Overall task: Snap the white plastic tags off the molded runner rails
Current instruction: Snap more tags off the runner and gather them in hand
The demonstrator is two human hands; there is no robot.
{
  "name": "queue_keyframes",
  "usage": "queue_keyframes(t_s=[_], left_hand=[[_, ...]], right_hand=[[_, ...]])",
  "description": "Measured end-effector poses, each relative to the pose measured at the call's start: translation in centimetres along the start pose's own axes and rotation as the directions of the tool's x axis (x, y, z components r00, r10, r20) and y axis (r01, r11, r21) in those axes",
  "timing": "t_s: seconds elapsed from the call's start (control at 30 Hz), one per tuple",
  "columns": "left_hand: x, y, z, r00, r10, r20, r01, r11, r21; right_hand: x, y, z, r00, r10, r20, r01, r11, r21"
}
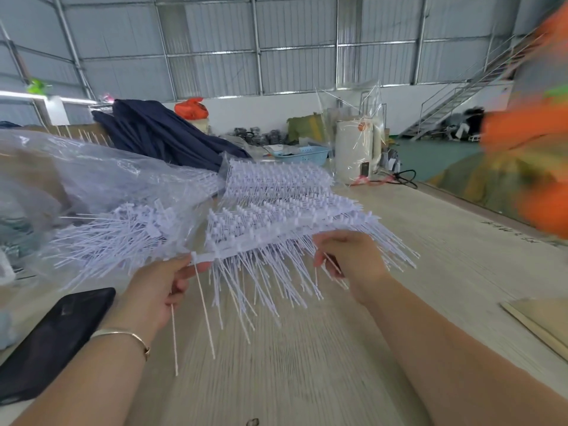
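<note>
While you hold the runner rail [246, 241] at mid-frame, your left hand [156, 290] pinches its near left end between thumb and fingers, with a couple of loose strands trailing from the same grip. Your right hand [344, 256] curls around a few of the white tags [261, 284] hanging from the rail's lower edge, right of centre.

Items on the table [307, 364]:
- Stack of further rails [276, 186], just behind the held one, centre frame.
- Clear plastic bag [92, 179], left of frame, with a heap of loose tags [116, 238] spilling toward your left hand.
- Black phone [52, 342], lower left, beside your left forearm.
- Dark blue cloth [159, 133], upper left of centre.
- Blue basket [302, 155], behind the stack.
- White appliance wrapped in film [356, 149], upper right of centre.

A thin bracelet [129, 336] sits on your left wrist. An orange blur fills the right edge.
</note>
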State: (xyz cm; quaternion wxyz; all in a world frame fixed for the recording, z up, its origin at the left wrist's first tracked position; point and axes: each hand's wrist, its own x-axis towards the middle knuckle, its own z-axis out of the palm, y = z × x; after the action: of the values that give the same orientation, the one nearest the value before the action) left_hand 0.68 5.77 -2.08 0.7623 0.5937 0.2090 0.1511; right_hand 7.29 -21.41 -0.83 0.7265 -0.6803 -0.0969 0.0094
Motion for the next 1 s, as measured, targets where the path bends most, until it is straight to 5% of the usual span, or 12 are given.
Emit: queue_keyframes(t_s=[0.17,0.27,0.33,0.43,0.5,0.6,0.67,0.83,0.9,1.0], left_hand=[[0.0,-0.1,0.4,0.999,-0.001,0.046,-0.001,1.000,0.031],[0.0,-0.3,0.9,0.998,-0.024,0.053,0.020,0.996,0.081],[-0.1,-0.3,1.2,0.998,-0.028,0.048,0.023,0.994,0.105],[-0.5,-0.2,1.5,0.997,-0.038,0.064,0.028,0.988,0.149],[-1.0,-0.2,1.8,0.993,-0.048,0.108,0.028,0.983,0.181],[-2.2,0.0,2.7,0.973,-0.065,0.223,0.021,0.981,0.193],[-3.0,0.0,3.4,0.960,-0.040,0.276,-0.019,0.978,0.208],[-4.3,-0.2,4.9,0.948,-0.041,0.317,0.002,0.993,0.122],[-4.4,-0.1,5.2,0.944,-0.075,0.323,0.062,0.997,0.048],[-4.5,0.1,5.1,0.937,-0.115,0.331,0.142,0.988,-0.060]], right_hand=[[-0.7,-1.4,0.2,0.943,-0.322,-0.085,0.327,0.943,0.060],[-1.0,-1.3,0.5,0.968,-0.232,-0.099,0.231,0.973,-0.023],[-0.9,-1.4,0.3,0.993,-0.111,-0.044,0.094,0.955,-0.282],[-1.1,-1.4,0.1,0.987,0.127,0.100,-0.002,0.630,-0.777],[-1.2,-1.4,0.6,0.997,0.027,0.066,0.044,0.493,-0.869],[-1.4,-1.6,1.0,0.932,-0.362,-0.015,0.182,0.505,-0.844],[-1.5,-1.4,1.2,0.879,-0.473,0.050,0.341,0.553,-0.760],[-1.6,0.4,2.9,0.880,-0.313,0.357,0.474,0.555,-0.684],[-1.5,0.8,3.2,0.886,-0.259,0.384,0.462,0.540,-0.703],[-1.3,0.6,3.0,0.900,-0.229,0.371,0.424,0.655,-0.625]])
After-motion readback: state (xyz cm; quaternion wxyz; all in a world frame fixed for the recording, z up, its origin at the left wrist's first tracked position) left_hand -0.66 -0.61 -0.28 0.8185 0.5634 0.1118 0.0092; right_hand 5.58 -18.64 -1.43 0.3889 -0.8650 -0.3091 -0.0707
